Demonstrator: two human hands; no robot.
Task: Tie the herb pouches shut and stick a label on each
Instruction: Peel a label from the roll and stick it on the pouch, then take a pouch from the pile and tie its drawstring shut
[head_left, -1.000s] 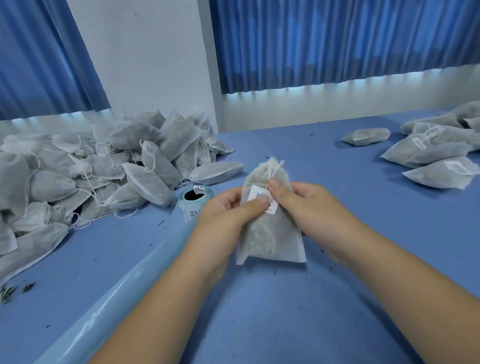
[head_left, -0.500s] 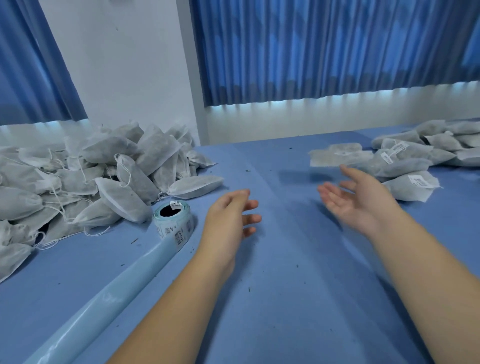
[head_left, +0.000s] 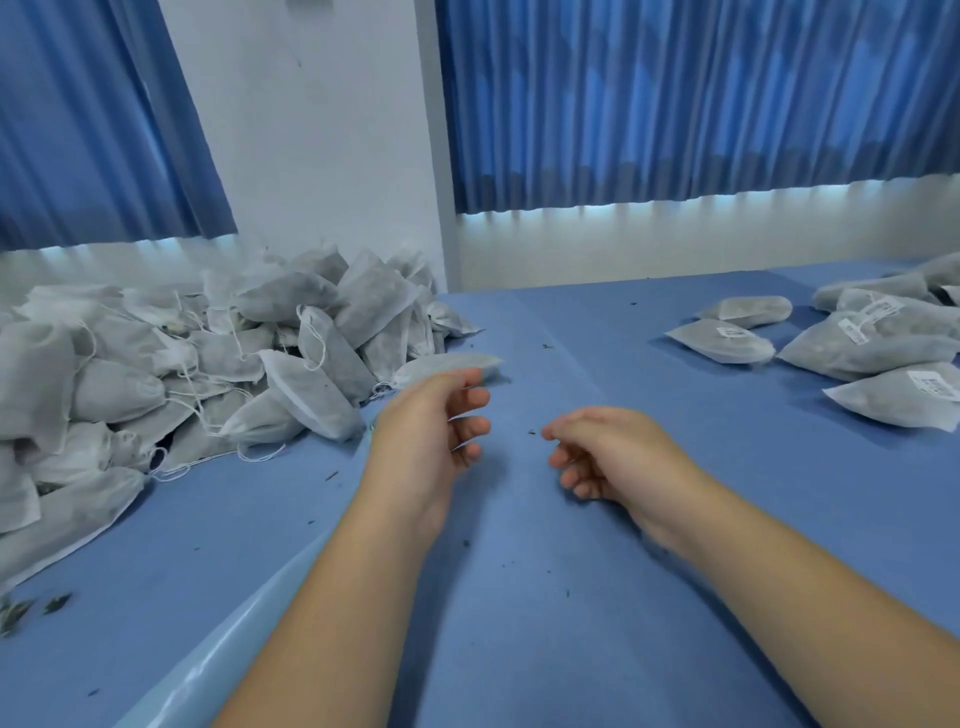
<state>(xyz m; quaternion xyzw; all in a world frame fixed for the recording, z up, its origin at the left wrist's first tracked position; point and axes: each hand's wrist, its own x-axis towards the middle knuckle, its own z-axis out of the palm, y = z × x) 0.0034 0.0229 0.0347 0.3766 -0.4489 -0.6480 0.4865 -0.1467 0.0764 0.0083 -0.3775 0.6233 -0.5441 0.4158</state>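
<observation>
you get soft, even, bluish light. daylight glows in a bright strip under the curtains (head_left: 675, 104) at the back. your left hand (head_left: 431, 421) and right hand (head_left: 608, 457) cast only faint, soft shadows on the table (head_left: 519, 623). their fingertips (head_left: 475, 378) smear slightly with motion blur, and straight lines bow near the edges.

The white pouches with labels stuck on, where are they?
In the head view the labelled white fabric pouches lie grouped at the far right of the blue table, beyond the right hand, opposite the unlabelled pouch heap at left.

Pouch heap (head_left: 306, 395) left (strings loose); labelled pouches (head_left: 872, 348) right.
</observation>
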